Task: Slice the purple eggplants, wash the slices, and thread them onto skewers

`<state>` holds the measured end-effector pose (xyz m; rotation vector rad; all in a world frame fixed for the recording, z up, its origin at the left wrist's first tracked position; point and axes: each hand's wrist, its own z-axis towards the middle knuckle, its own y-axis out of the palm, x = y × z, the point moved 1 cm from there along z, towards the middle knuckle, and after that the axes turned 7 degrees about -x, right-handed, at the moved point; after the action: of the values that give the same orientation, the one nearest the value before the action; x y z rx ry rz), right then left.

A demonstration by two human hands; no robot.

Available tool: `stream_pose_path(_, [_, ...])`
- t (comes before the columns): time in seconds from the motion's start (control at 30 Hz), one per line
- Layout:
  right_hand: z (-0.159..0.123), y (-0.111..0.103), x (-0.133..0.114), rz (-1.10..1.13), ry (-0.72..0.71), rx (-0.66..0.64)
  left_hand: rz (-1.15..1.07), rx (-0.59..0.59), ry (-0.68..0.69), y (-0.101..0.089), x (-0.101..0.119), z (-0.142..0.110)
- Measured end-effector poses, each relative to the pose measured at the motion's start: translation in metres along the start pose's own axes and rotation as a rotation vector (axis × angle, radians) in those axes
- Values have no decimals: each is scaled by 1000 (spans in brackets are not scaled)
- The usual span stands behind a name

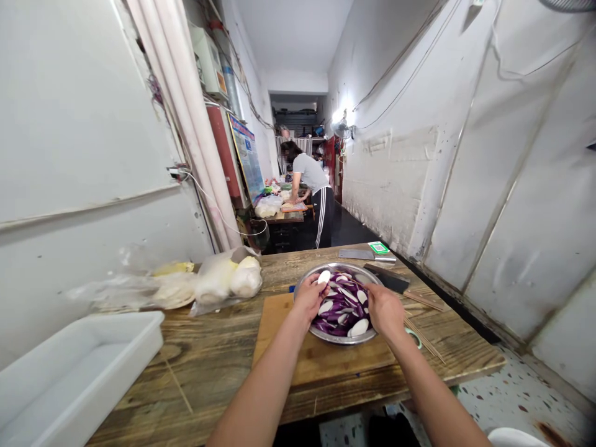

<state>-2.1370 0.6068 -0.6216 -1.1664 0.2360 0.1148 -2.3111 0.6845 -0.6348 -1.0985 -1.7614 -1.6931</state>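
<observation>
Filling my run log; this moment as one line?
left hand: holds pale slice; right hand: holds thin stick; bowl: eggplant slices; beneath: cutting board

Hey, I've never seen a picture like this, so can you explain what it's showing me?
This is no machine but a person working bare-handed, seen from a camera worn on their head, looking forward and down. The left hand holds a pale slice; the right hand seems to pinch a thin stick. Below them, a metal bowl of purple slices sits on a wooden board on a table. Around it lie a cleaver, loose sticks, a plastic bag and a white tray. Farther back, another person bends over a separate table.
</observation>
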Motion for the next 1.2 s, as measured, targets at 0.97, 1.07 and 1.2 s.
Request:
stream_pose_path(0.97, [0, 3, 2, 3, -22, 19, -49, -18, -51, -4, 2, -1])
stream_pose_path(1.07, [0, 1, 1, -8, -19, 17, -68, 1, -20, -5, 1, 0])
stream_pose_path(1.2, [0, 2, 0, 9, -10, 16, -86, -7, 34, -6, 3, 0])
